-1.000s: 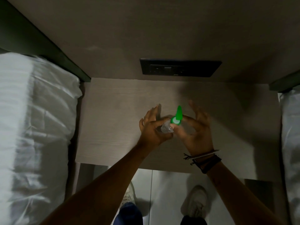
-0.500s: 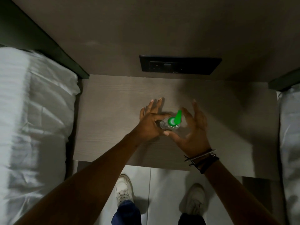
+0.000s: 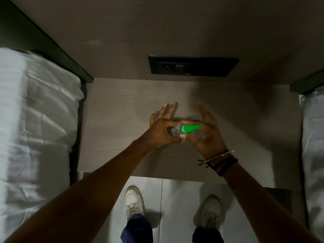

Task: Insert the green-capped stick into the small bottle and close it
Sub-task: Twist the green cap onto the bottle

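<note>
Bedding [image 3: 35, 123], white and rumpled, fills the space well out to the left of the left hand [image 3: 160, 133], and a second strip of white bedding [image 3: 313, 137] lies well out to the right of the right hand [image 3: 204, 135]. Under both hands spreads the grey wood-grain bench [image 3: 114, 137], its near edge just behind the wrists. Beyond the fingertips, on the wall, sits a dark socket panel [image 3: 192, 66]. Below the forearms, on the pale floor [image 3: 175, 199], stand two white shoes [image 3: 134, 202] under dark blue trouser legs.

The two hands meet above the middle of the bench. The left hand pinches the small clear bottle [image 3: 176, 132] between thumb and forefinger, its other fingers fanned out straight and away from it. The bottle lies tilted on its side, its base toward the left palm and its neck toward the right hand. The right hand is curled around the green cap [image 3: 190, 128], thumb underneath and forefinger over the top, with the remaining fingers lifted open. The cap is a tapered green piece whose narrow end points right into the right palm; its wide end meets the bottle's neck, and whether it is fully seated I cannot tell. The stick itself is hidden. Bracelets [image 3: 219, 159], thin and dark with one pale metal band, circle the right wrist.
</note>
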